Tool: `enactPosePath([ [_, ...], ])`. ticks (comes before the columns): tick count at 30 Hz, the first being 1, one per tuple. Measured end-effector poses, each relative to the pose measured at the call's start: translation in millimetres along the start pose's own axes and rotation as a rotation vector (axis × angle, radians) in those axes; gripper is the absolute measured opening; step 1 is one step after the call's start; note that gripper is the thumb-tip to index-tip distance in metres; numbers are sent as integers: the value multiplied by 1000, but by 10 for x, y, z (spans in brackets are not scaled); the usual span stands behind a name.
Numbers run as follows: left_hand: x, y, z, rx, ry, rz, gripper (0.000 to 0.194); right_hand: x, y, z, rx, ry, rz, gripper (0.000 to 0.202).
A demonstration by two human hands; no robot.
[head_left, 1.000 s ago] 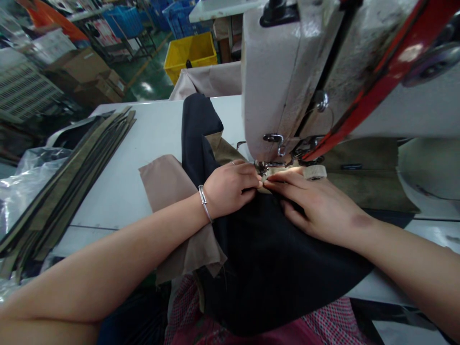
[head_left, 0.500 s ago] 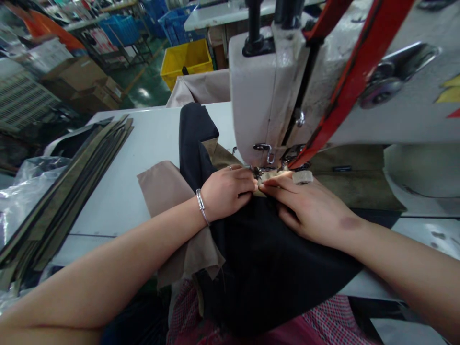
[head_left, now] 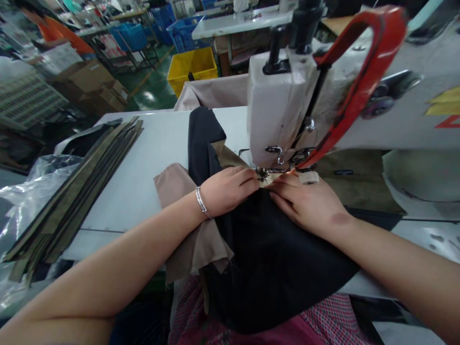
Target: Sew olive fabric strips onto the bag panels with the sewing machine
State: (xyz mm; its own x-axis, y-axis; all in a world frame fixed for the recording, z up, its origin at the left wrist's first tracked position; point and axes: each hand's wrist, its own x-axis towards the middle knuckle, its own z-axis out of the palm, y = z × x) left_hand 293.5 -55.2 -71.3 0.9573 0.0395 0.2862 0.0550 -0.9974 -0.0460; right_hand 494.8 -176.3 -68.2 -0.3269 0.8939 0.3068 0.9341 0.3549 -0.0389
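Note:
A piece of black fabric (head_left: 283, 268) with olive and beige parts drapes over the front edge of a white sewing machine (head_left: 269, 105). My left hand (head_left: 230, 191), with a silver bangle at the wrist, presses its closed fingers on the cloth just left of the presser foot (head_left: 265, 173). On the right of the foot, my right hand (head_left: 305, 199) pinches the cloth, its fingertips partly hidden by the machine head. Beige fabric (head_left: 201, 254) lies under my left forearm. Olive fabric (head_left: 355, 182) is spread beneath the machine arm.
A bundle of olive and black strips (head_left: 82, 191) lies on the table's left, beside clear plastic (head_left: 25, 191). A red lever (head_left: 373, 57) runs down the machine. Beyond are a yellow crate (head_left: 192, 69), cardboard boxes (head_left: 88, 79) and a person in orange (head_left: 61, 36).
The view has shifted, so the machine and table sit farther right and more of the red lever shows. Both hands stay at the presser foot, the fingers of the right one slightly farther from the left.

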Motion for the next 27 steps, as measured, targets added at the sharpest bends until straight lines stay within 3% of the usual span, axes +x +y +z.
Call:
enactPosePath([
  [4, -2, -6, -26, 13, -17, 13, 24, -45, 43, 6, 64, 3, 9, 27],
  [10, -76, -137, -39, -440, 62, -181, 16, -47, 45, 64, -3, 59, -13, 24],
  [15, -78, -152, -19, -503, 48, -254, 15, 31, -26, 74, -157, 114, -44, 23],
  [23, -44, -123, 58, -163, 159, -86, 21, 94, -132, 47, -228, 80, -28, 23],
  [27, -50, -128, 47, -125, 157, 44, 18, 97, -111, 57, -171, 59, -14, 24],
])
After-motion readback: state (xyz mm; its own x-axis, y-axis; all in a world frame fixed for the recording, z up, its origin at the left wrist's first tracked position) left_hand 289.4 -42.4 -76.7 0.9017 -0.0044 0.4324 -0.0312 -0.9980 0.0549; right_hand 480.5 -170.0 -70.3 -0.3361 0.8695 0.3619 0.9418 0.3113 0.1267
